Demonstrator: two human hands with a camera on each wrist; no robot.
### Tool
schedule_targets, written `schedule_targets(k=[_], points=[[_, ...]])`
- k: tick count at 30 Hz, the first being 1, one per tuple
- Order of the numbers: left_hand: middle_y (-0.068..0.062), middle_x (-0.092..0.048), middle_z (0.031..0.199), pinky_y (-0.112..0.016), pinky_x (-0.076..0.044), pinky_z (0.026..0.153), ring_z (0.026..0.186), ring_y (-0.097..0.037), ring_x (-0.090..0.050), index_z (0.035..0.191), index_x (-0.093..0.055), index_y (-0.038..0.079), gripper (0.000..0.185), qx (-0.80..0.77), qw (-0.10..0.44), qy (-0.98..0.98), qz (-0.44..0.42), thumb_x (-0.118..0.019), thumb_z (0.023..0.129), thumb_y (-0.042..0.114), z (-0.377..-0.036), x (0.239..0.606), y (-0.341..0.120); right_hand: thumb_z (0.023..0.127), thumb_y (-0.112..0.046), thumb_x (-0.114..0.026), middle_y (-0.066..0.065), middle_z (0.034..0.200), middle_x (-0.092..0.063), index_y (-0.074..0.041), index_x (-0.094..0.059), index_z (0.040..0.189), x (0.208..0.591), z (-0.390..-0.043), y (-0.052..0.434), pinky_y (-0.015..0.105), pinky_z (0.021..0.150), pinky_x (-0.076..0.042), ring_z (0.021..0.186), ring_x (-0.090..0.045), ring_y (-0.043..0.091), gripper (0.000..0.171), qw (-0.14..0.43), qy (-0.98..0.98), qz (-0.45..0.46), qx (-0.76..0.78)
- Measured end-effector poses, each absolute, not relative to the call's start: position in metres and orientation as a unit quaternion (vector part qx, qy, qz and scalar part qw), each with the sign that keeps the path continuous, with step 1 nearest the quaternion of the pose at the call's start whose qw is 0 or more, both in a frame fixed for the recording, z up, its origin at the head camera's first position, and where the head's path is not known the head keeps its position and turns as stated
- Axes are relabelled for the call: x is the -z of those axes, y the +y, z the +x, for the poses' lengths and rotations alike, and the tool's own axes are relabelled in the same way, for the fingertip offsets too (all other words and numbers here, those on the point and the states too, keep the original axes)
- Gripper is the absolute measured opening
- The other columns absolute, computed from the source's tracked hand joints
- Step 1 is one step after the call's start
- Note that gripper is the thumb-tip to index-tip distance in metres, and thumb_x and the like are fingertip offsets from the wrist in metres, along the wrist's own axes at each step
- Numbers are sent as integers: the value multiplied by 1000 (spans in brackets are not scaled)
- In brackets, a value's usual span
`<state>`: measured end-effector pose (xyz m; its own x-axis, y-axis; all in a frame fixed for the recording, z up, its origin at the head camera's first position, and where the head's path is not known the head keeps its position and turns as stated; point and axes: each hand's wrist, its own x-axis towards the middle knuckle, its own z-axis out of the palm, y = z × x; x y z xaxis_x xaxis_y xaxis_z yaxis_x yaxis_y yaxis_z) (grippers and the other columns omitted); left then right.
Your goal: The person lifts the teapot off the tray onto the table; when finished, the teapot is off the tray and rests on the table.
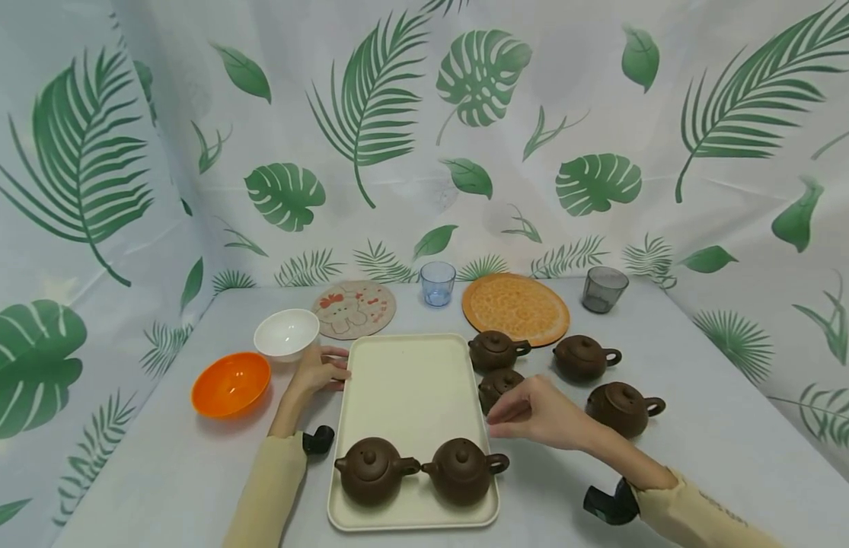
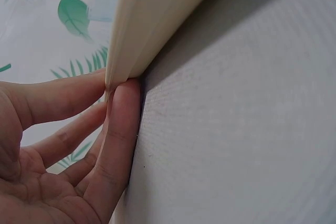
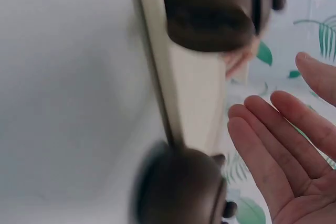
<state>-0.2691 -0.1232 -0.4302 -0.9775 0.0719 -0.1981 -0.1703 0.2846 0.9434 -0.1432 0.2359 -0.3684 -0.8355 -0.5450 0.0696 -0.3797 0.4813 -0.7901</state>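
Observation:
A cream rectangular tray (image 1: 413, 396) lies before me with two dark brown teapots on its near end, the left one (image 1: 371, 481) beside the right one (image 1: 463, 481). At the tray's left side, my left hand (image 1: 317, 371) holds the rim; the left wrist view shows fingertips (image 2: 125, 98) pinching the edge. My right hand (image 1: 544, 411) hovers by the tray's right edge, its fingers loosely extended and holding nothing. Partly hidden behind it is another brown teapot (image 1: 494, 384). In the right wrist view, the extended fingers (image 3: 273, 156) are apart from the blurred teapots.
More brown teapots stand right of the tray: one (image 1: 494, 350) farther back, one (image 1: 582, 359) and one (image 1: 619, 409). On the left are an orange bowl (image 1: 228, 387) and a white bowl (image 1: 285, 335). Behind are a rabbit mat (image 1: 355, 310), blue glass (image 1: 437, 285), round orange mat (image 1: 516, 308) and grey glass (image 1: 604, 291).

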Motion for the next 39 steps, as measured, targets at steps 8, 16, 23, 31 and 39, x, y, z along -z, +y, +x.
schedule_targets(k=[8, 16, 23, 31, 39], points=[[-14, -63, 86, -27, -58, 55, 62, -14, -61, 117, -57, -10, 40, -593, 96, 799, -33, -67, 78, -12, -269, 430, -123, 79, -22, -79, -1, 84, -73, -2, -74, 91, 382, -127, 230, 23, 68, -58, 79, -70, 10, 24, 143, 837, -261, 458], [-17, -64, 91, -27, -58, 56, 63, -14, -63, 118, -57, -9, 40, -591, 100, 800, -40, -66, 79, -10, -269, 429, -123, 77, -20, -80, -5, 80, -72, -9, -75, 86, 391, -121, 226, 24, 66, -58, 75, -69, 6, 15, 127, 841, -267, 453], [-14, -63, 86, -27, -58, 56, 63, -14, -61, 118, -57, -10, 40, -594, 101, 798, -34, -67, 79, -11, -268, 429, -122, 76, -20, -80, -6, 79, -72, -9, -76, 85, 395, -118, 226, 23, 64, -58, 72, -68, 5, 14, 121, 851, -254, 444], [-11, -61, 83, -26, -57, 55, 62, -14, -60, 117, -57, -10, 40, -596, 101, 796, -37, -67, 78, -11, -268, 430, -122, 78, -18, -79, -3, 81, -74, -5, -77, 87, 399, -115, 227, 23, 62, -58, 73, -68, 3, 17, 89, 851, -276, 438], [-12, -62, 84, -27, -58, 56, 61, -13, -61, 118, -56, -11, 41, -596, 101, 796, -33, -67, 78, -12, -268, 430, -123, 78, -16, -79, 4, 79, -74, -3, -78, 86, 400, -114, 237, 23, 56, -55, 70, -66, 2, 16, 48, 846, -283, 450]])
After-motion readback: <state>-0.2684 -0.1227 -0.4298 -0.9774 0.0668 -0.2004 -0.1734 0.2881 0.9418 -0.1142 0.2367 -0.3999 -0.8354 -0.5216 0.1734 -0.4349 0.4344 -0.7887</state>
